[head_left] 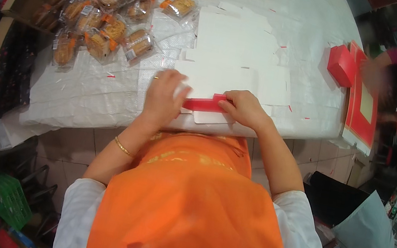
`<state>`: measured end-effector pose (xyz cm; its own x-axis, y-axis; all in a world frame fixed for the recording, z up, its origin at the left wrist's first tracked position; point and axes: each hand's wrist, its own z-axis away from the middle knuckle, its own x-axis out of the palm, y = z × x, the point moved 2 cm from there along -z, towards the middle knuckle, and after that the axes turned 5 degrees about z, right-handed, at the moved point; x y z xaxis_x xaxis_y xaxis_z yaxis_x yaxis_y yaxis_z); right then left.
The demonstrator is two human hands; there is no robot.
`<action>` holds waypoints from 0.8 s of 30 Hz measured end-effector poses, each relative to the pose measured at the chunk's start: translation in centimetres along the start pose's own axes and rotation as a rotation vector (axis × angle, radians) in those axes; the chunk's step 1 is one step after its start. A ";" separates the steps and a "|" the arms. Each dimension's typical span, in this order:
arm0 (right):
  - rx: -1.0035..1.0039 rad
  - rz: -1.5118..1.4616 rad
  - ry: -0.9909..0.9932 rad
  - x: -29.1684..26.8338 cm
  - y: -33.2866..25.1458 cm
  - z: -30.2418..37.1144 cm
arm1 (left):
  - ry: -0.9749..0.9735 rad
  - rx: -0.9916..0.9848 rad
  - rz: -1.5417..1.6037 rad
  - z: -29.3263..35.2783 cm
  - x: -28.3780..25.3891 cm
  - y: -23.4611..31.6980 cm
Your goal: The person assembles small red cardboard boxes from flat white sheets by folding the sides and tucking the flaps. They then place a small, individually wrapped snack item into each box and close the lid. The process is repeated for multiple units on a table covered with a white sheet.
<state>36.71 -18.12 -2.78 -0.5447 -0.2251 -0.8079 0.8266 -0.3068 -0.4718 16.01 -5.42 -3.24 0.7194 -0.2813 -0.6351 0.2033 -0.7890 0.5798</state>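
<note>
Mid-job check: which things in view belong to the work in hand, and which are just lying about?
In hand:
white cardboard
red strip, pinched by the right hand; left hand at its other end

Seemingly just lying about, untouched by these hands:
wrapped pastries
red box
green crate

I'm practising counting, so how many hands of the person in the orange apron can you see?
2: the blurred left hand at the left end of the red strip, and the right hand pinching its right end. Neither is hidden.
</note>
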 end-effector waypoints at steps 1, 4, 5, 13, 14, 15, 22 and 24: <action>0.020 -0.024 -0.014 0.0 0.0 -0.2 | -0.107 -0.087 0.135 0.5 0.7 -0.1; 0.061 -0.058 -0.039 -0.1 0.1 -0.8 | -0.362 -0.279 0.288 1.3 3.4 0.0; 0.062 -0.040 -0.030 -0.1 0.1 -0.9 | -0.390 -0.324 0.262 1.0 3.6 0.1; -0.197 -0.237 0.499 1.9 -0.7 1.6 | -0.317 -0.177 0.306 1.8 3.5 0.3; -0.215 -0.192 0.534 2.2 -0.8 2.0 | -0.319 -0.164 0.328 2.0 3.4 0.5; -0.233 -0.147 0.568 2.5 -0.9 2.3 | -0.320 -0.150 0.352 2.2 3.3 0.6; 0.014 -0.336 0.147 1.5 -1.5 2.9 | -0.344 -0.116 0.422 2.9 2.7 0.5; 0.022 -0.305 0.070 1.3 -1.4 2.7 | -0.393 -0.058 0.385 3.0 2.7 0.3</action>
<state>34.43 -20.45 -2.26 -0.7552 -0.0554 -0.6532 0.6230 -0.3707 -0.6888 16.01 -8.04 -6.34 0.4489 -0.7349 -0.5083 0.0191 -0.5608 0.8277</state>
